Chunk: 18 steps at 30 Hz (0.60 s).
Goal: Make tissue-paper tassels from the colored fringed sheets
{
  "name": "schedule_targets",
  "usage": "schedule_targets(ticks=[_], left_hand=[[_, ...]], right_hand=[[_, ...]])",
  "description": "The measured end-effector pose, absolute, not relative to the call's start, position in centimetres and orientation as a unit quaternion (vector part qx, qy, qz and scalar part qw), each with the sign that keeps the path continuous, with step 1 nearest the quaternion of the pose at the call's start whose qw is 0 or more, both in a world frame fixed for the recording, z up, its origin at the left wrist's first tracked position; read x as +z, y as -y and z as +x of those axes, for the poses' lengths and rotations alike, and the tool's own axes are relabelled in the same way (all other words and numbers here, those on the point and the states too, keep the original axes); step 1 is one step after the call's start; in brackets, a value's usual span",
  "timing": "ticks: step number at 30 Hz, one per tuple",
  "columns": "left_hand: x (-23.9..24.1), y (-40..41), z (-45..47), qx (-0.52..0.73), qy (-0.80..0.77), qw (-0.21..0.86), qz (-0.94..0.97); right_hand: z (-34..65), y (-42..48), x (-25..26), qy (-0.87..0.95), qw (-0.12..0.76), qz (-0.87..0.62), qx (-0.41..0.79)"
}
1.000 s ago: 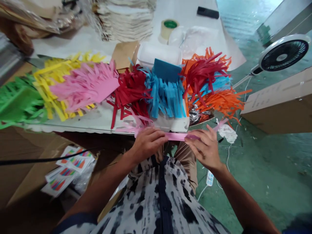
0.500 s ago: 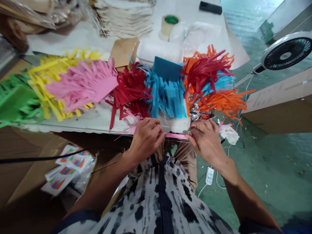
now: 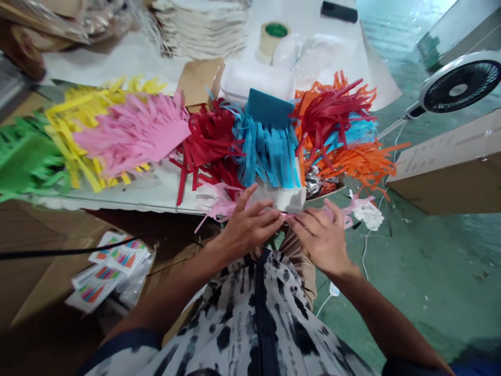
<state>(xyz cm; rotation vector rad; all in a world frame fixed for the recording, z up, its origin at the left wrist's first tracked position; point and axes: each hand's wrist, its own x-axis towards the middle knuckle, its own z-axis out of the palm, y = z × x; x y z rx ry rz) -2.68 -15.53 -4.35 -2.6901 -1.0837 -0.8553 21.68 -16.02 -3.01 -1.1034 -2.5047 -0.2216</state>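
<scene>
My left hand [image 3: 250, 225] and my right hand [image 3: 321, 235] come close together at the table's front edge. Between their fingertips they pinch the narrow middle of a pink paper tassel [image 3: 221, 201]. Its fringed strips fan out beyond my left hand, and the other fringed end shows past my right hand. The left index finger sticks up from the rest. Just behind the hands lie a blue fringed paper bundle [image 3: 270, 156] and a dark red one [image 3: 211, 141]. How tightly the middle is twisted is hidden by my fingers.
Pink [image 3: 136, 133], yellow [image 3: 62, 112] and green fringed bundles [image 3: 31, 162] lie left; orange fringe [image 3: 364, 159] lies right. Behind are a white plastic box [image 3: 256, 81] and a tape roll [image 3: 270, 44]. A fan [image 3: 456, 89] stands right. Printed cards [image 3: 113, 256] sit below left.
My hands have moved toward each other along the pink tassel, covering the stretch of pink strip that showed between them. More pink fringe now shows on both outer sides.
</scene>
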Motion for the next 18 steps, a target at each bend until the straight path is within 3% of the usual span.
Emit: schedule_targets(ticks=[5,11,14,18], left_hand=[[-5.1,15.9,-5.5,-0.312,0.372,0.051,-0.873],[-3.8,16.7,-7.9,-0.349,0.494,0.142,-0.784],[-3.2,17.0,-4.9,-0.371,0.434,0.082,-0.817],[-3.6,16.1,-1.5,-0.284,0.396,-0.063,-0.871]], right_hand=[[23.0,17.4,-4.1,0.881,0.225,-0.406,-0.088],[23.3,17.4,-3.5,0.877,0.222,-0.42,-0.068],[22.7,17.1,-3.1,0.874,0.225,-0.426,-0.066],[22.7,16.5,-2.6,0.87,0.198,-0.451,-0.012]])
